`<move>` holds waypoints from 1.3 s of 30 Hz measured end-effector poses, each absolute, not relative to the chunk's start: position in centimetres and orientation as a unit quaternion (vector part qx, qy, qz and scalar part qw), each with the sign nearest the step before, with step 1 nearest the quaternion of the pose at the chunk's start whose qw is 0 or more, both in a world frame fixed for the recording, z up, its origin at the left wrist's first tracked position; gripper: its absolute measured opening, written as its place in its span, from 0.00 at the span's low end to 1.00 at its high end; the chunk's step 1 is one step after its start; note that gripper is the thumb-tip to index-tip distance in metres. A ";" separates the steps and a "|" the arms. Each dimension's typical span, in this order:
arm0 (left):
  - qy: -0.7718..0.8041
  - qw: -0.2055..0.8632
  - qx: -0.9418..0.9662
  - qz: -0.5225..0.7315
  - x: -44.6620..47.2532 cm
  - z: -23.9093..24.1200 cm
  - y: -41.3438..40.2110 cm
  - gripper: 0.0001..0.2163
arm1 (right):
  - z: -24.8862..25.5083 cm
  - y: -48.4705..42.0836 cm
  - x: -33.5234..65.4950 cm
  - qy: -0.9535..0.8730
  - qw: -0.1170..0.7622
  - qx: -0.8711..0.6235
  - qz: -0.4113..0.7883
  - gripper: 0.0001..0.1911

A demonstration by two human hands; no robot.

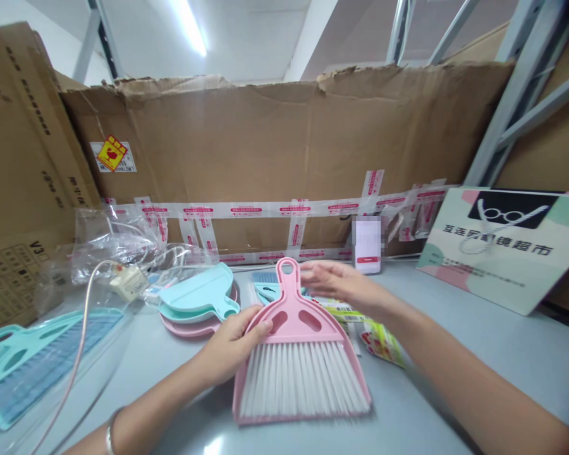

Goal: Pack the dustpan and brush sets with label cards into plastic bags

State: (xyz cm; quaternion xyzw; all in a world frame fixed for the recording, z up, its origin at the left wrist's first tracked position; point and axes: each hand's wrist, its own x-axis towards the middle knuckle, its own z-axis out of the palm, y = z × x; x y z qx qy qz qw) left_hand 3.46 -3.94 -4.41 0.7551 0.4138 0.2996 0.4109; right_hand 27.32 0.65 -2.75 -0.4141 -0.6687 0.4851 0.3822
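Note:
A pink hand brush (294,316) with white bristles lies nested in a pink dustpan (364,390), handles lined up at the top. My left hand (237,341) is closed around the left side of the set, with the thumb on the front of the brush. My right hand (336,281) is just right of the handle, fingers stretched out and slightly blurred; whether a fingertip touches the handle I cannot tell. Behind the set, partly hidden, are a blue brush (266,287) and printed yellow-green packaging (383,341).
Stacked turquoise dustpans (196,291) lie left of centre, over a pink one. At far left is a bagged turquoise brush set (42,360) with a cable (83,341) across it. A phone (367,245) leans against a large carton (265,145); a printed bag (497,246) stands right.

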 end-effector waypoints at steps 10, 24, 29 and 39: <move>0.414 0.423 0.738 0.325 2.8 -4.5 -3.9 0.13 | -6.9 4.5 39.4 -0.698 0.219 -0.632 0.256 0.18; 0.483 0.434 0.626 0.432 3.0 -5.0 -3.7 0.18 | 0.7 -0.2 33.7 -0.598 0.589 -0.437 0.323 0.20; 0.449 0.521 0.550 0.474 3.3 -5.5 -3.7 0.18 | -1.5 -2.9 25.1 -0.623 0.432 -0.389 0.523 0.16; 0.394 0.583 0.492 0.513 3.4 -5.4 -3.8 0.17 | -4.7 -2.5 21.7 -0.602 0.443 -0.434 0.503 0.12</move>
